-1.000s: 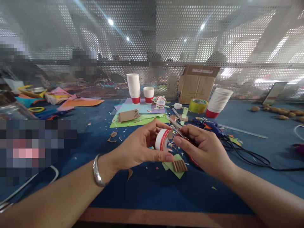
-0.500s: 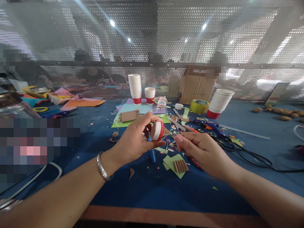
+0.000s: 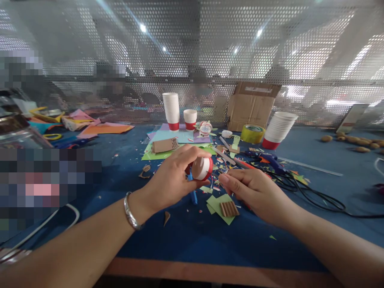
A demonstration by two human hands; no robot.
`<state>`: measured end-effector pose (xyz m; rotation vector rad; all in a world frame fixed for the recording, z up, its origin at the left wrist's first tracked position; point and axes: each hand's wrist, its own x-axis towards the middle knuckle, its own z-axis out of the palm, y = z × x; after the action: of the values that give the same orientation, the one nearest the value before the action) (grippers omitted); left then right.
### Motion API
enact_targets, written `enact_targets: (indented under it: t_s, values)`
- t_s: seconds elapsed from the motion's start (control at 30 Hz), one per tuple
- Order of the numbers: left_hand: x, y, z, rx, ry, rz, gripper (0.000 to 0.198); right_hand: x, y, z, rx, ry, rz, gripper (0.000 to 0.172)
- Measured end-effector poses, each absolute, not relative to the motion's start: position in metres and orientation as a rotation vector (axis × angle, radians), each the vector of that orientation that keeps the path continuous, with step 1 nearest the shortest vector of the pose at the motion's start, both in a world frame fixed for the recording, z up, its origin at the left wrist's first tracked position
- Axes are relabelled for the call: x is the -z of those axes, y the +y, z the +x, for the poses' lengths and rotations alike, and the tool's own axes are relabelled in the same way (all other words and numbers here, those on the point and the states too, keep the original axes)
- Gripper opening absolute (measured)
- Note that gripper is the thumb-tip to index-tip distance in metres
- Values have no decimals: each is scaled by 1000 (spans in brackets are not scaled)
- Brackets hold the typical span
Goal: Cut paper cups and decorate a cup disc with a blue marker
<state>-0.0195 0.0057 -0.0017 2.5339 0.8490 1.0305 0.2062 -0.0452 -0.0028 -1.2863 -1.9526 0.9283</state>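
My left hand (image 3: 172, 170) grips a small round piece, a cut-down paper cup (image 3: 203, 168) with a white band, a red rim and a brown face, between thumb and fingers. Just to its right, my right hand (image 3: 249, 184) has its fingertips pinched together; whatever they hold, if anything, is too small to make out. Between and below the hands lie a blue stick-like tool (image 3: 193, 196), partly hidden by the left hand, green paper pieces (image 3: 222, 218) and a corrugated cardboard square (image 3: 229, 209). Paper scraps are scattered behind the fingers.
Stacked paper cups (image 3: 171, 112) stand at the back, with a tilted stack (image 3: 279, 130) at right. Near them are yellow tape (image 3: 253, 134), a cardboard box (image 3: 252, 105) and a blue glue gun (image 3: 271, 162) with a black cable (image 3: 318, 202). Coloured paper (image 3: 108, 128) lies at left.
The cup piece has turned in my left hand and shifted slightly right, with the fingers closing around its edge. My right hand stays pinched in almost the same spot.
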Motion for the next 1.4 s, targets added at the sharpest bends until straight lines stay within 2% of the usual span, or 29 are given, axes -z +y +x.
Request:
enact_targets:
  t_s: [0.43,0.7,1.0,1.4]
  values:
    - [-2,4,-18,-988,830,2486,45,-1,-47,208,-960,-2005,-1242,47]
    - [-7,9,-26,-839,724,2222,59,-2,-48,209,-1083,-1944,-1214,52]
    - [-4,11,-27,-762,709,2053,56,2,-41,210,-1221,-1851,-1186,53]
    - [-3,10,-22,-829,774,1982,56,4,-43,209,-1073,-1984,-1205,52]
